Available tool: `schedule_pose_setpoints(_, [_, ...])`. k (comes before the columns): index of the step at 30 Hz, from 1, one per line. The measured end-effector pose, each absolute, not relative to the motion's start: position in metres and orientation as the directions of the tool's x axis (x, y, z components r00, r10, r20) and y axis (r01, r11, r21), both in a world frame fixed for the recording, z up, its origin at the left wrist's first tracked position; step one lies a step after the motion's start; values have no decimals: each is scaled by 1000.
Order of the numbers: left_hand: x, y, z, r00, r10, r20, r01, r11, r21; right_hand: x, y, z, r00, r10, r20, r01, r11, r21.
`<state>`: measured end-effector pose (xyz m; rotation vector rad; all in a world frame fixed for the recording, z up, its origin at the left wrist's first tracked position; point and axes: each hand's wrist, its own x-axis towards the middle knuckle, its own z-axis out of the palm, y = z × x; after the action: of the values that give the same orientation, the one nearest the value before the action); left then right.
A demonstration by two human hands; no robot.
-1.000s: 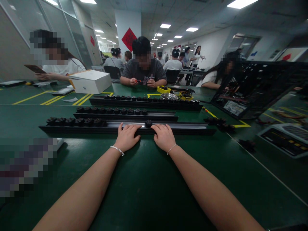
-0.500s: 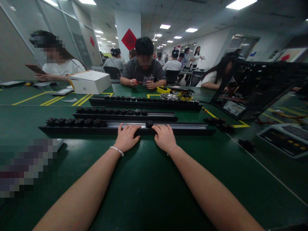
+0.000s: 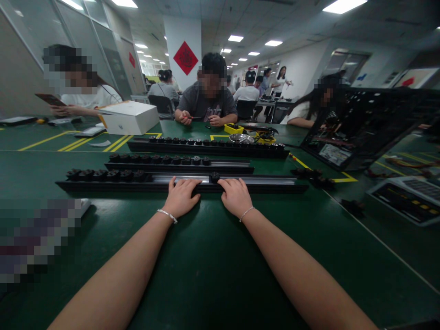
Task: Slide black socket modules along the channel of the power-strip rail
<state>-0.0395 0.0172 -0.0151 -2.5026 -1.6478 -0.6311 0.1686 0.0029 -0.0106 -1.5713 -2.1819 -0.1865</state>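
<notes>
Slightly parted fingers (image 3: pixel 187 185), touching black rail (image 3: pixel 210 188)

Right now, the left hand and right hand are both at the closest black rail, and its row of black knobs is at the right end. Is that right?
Not quite: the row of black knobs is at the left end, as the head view shows. The left hand and right hand are both at the closest black rail.

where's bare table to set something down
Bare table lies between your left arm and right arm, nearside of the front rail; also between right arm and grey unit, short of the small black part. Crowded: behind the front rail, where the middle rail and back rail lie close, and off its right end, among black parts.
</notes>
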Motion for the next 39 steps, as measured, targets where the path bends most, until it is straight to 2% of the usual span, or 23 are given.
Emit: schedule_pose_setpoints(39, [-39, 16, -12, 335, 871, 359, 896, -413, 165, 170, 0, -6, -213, 897, 387, 948, 285, -139])
